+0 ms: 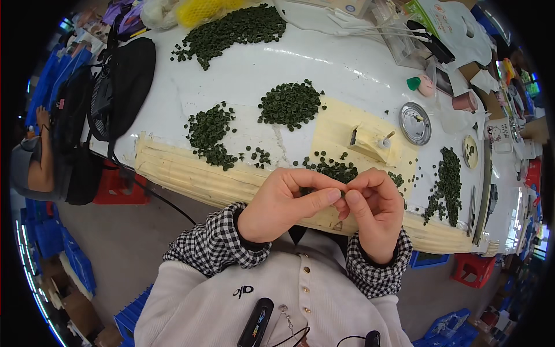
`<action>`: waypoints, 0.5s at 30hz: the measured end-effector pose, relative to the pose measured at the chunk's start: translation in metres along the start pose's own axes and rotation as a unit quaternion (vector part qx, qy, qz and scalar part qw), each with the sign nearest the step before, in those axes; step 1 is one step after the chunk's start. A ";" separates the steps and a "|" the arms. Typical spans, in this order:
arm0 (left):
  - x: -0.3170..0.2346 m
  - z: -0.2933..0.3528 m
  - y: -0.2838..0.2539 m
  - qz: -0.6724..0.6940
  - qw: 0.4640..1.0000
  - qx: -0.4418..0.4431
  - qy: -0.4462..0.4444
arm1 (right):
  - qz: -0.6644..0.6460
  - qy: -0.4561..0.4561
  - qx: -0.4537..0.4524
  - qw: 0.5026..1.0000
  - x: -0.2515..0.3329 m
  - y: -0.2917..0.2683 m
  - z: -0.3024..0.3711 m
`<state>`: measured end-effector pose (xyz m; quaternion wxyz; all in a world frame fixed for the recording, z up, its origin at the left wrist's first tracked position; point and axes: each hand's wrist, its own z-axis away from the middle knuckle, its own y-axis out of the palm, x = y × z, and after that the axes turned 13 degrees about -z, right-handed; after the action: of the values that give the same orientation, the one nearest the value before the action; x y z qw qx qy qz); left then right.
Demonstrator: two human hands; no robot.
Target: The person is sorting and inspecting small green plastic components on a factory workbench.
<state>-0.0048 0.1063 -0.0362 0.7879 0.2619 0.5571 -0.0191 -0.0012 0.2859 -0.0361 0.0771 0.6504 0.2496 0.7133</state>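
My left hand (284, 203) and my right hand (374, 207) meet in front of my chest, fingertips pinched together on a small dark green piece (343, 194) that is mostly hidden between thumbs and forefingers. Both hands hover over the near edge of a white table (243, 75) padded with cream tape. Just beyond my fingers lies a loose scatter of the same small green pieces (334, 169). Bigger heaps sit farther out: one in the middle (290, 103), one to the left (210, 134), one at the right (445, 184), one at the far edge (237, 30).
A small cream fixture with a peg (373, 140) stands on a taped patch. A round metal tin (415, 122), a pink cup (464, 102), cables and bags crowd the far right. A black bag (118, 87) hangs off the left side. Red stools and blue crates stand on the floor.
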 end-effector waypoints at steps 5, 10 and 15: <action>0.002 -0.002 0.000 0.039 0.999 0.002 -0.022 | 0.064 -0.059 0.030 0.996 -0.002 -0.002 -0.001; 0.011 -0.004 0.000 0.018 1.000 -0.020 -0.016 | 0.144 -0.094 0.027 0.985 -0.001 0.000 -0.001; 0.002 -0.001 -0.005 0.021 0.998 0.016 -0.054 | 0.238 -0.145 0.014 0.960 0.000 0.001 0.000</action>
<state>-0.0069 0.1030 -0.0403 0.8128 0.2844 0.5078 -0.0257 -0.0015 0.2851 -0.0363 -0.0689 0.7886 0.0837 0.6053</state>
